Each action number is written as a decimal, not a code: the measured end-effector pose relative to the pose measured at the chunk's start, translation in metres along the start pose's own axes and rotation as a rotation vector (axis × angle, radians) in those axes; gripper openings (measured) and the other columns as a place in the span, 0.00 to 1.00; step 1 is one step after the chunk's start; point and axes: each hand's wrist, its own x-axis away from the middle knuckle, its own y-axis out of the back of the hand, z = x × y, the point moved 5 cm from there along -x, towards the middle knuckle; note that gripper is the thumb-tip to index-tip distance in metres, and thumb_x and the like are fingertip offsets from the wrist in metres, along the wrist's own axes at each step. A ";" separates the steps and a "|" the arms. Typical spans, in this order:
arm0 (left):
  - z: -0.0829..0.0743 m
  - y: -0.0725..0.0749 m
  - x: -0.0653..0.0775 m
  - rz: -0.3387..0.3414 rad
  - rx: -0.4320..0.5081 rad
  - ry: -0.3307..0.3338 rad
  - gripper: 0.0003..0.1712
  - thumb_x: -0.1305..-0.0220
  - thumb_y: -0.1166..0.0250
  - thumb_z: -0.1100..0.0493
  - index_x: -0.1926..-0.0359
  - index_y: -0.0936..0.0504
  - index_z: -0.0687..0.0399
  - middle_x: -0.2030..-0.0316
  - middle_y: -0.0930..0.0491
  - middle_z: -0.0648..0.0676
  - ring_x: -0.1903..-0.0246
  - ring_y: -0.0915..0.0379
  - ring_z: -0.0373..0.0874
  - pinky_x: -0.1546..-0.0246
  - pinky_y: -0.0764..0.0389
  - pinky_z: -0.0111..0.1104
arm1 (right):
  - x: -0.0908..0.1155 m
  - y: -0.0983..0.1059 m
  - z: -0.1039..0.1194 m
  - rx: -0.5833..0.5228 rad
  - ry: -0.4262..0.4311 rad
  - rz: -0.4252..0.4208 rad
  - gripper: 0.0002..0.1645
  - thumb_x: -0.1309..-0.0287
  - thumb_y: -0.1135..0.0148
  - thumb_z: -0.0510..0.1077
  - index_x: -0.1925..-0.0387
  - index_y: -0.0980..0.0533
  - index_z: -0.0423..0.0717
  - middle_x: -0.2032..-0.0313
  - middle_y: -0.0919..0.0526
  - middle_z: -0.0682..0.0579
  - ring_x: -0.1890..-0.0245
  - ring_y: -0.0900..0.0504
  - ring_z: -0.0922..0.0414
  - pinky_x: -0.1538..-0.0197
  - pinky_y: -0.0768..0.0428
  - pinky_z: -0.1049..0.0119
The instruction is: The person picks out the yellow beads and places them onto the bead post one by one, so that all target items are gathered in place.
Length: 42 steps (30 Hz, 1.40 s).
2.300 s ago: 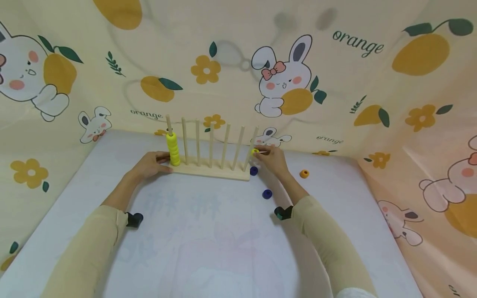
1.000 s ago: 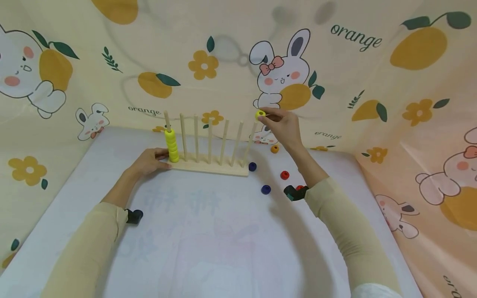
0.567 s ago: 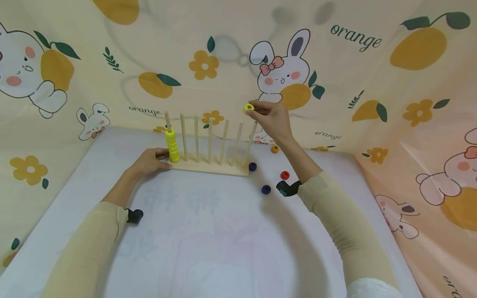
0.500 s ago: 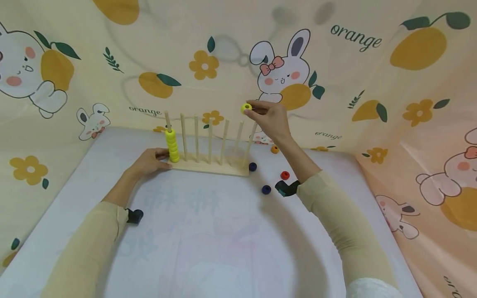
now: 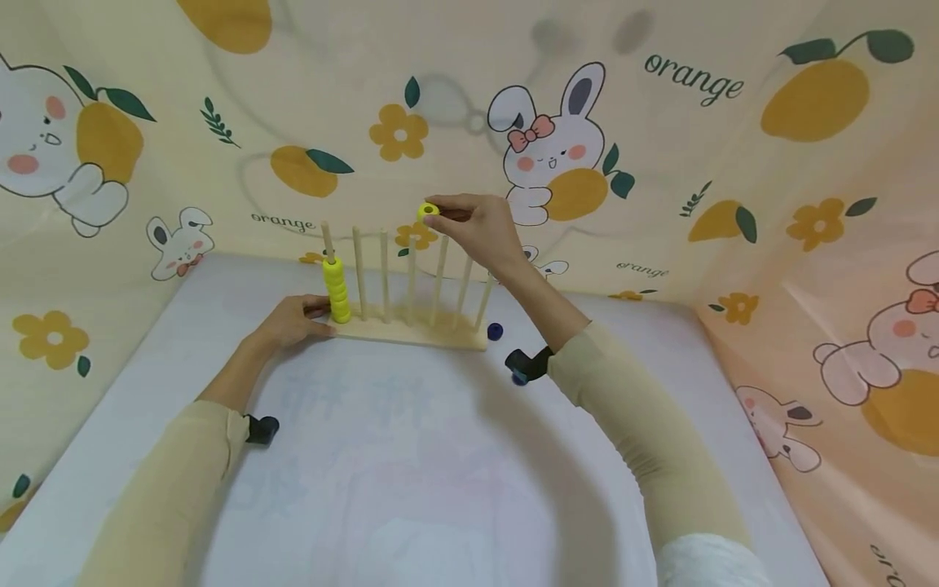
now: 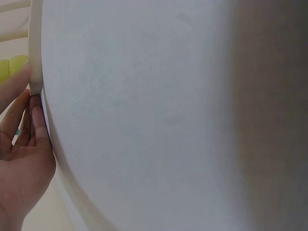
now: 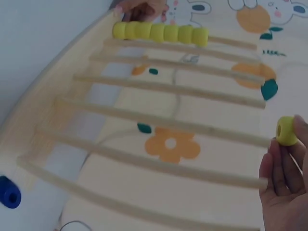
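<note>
A wooden peg rack (image 5: 411,335) stands toward the back of the table, with several upright pegs in a row. Its leftmost peg carries a stack of several yellow beads (image 5: 336,292), and the peg's top sticks out above them. My left hand (image 5: 289,323) holds the left end of the rack's base, thumb at the front corner. Between thumb and fingertips my right hand (image 5: 480,231) pinches one yellow bead (image 5: 429,213), raised at the height of the peg tops near the rack's middle. In the right wrist view this bead (image 7: 287,131) is beyond the peg ends, its hole facing them.
A dark blue bead (image 5: 495,332) lies beside the rack's right end. Another blue bead (image 5: 519,378) shows partly behind the black camera (image 5: 530,363) on my right wrist. Behind the table hangs a patterned cloth (image 5: 455,49) with rabbits and oranges.
My right hand has lifted the yellow bead from beside the rack's right end and carried it left over the pegs. Red and orange beads seen earlier are now hidden behind the right arm. The left hand stays put.
</note>
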 end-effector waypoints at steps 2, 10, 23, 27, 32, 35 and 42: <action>0.000 0.000 0.000 -0.001 -0.001 -0.001 0.42 0.40 0.29 0.61 0.29 0.37 0.68 0.30 0.36 0.67 0.30 0.42 0.61 0.28 0.43 0.51 | -0.003 -0.005 0.004 0.010 0.004 0.018 0.20 0.44 0.27 0.48 0.50 0.15 0.45 0.58 0.11 0.52 0.63 0.13 0.63 0.56 0.16 0.70; -0.004 0.001 -0.002 -0.009 -0.003 -0.012 0.41 0.39 0.29 0.62 0.29 0.37 0.69 0.30 0.36 0.67 0.30 0.41 0.61 0.28 0.42 0.51 | -0.017 -0.019 0.017 0.047 0.005 0.059 0.20 0.43 0.28 0.48 0.50 0.15 0.46 0.57 0.11 0.52 0.62 0.14 0.65 0.58 0.16 0.72; -0.002 -0.002 -0.002 -0.011 0.002 0.014 0.42 0.39 0.29 0.60 0.29 0.38 0.68 0.30 0.37 0.67 0.30 0.43 0.62 0.28 0.44 0.52 | -0.036 -0.057 0.027 0.047 -0.026 0.130 0.19 0.43 0.28 0.48 0.50 0.15 0.48 0.58 0.12 0.56 0.62 0.16 0.66 0.58 0.18 0.74; 0.000 -0.001 0.000 -0.013 -0.016 0.021 0.42 0.39 0.29 0.61 0.29 0.38 0.68 0.30 0.36 0.67 0.30 0.43 0.62 0.28 0.43 0.52 | -0.039 -0.071 0.028 0.038 -0.043 0.165 0.19 0.43 0.28 0.49 0.49 0.15 0.50 0.58 0.12 0.58 0.61 0.16 0.68 0.56 0.19 0.75; 0.002 -0.001 0.000 -0.013 -0.016 0.000 0.41 0.39 0.29 0.61 0.29 0.37 0.69 0.31 0.35 0.68 0.31 0.41 0.62 0.28 0.42 0.52 | -0.042 -0.085 0.031 0.023 -0.042 0.201 0.19 0.42 0.29 0.48 0.49 0.15 0.50 0.57 0.12 0.58 0.61 0.15 0.68 0.56 0.18 0.76; 0.004 0.000 0.000 -0.014 -0.018 0.003 0.41 0.39 0.29 0.61 0.29 0.36 0.68 0.31 0.35 0.67 0.31 0.41 0.62 0.28 0.43 0.53 | -0.043 -0.091 0.032 0.034 -0.035 0.227 0.21 0.43 0.29 0.49 0.48 0.16 0.49 0.55 0.12 0.56 0.61 0.15 0.69 0.57 0.18 0.77; 0.005 0.000 -0.002 -0.011 -0.026 0.010 0.42 0.39 0.29 0.60 0.29 0.37 0.67 0.31 0.35 0.66 0.30 0.42 0.62 0.28 0.44 0.54 | -0.047 -0.096 0.038 0.071 -0.025 0.249 0.21 0.42 0.30 0.49 0.47 0.16 0.48 0.56 0.12 0.57 0.61 0.16 0.70 0.57 0.19 0.78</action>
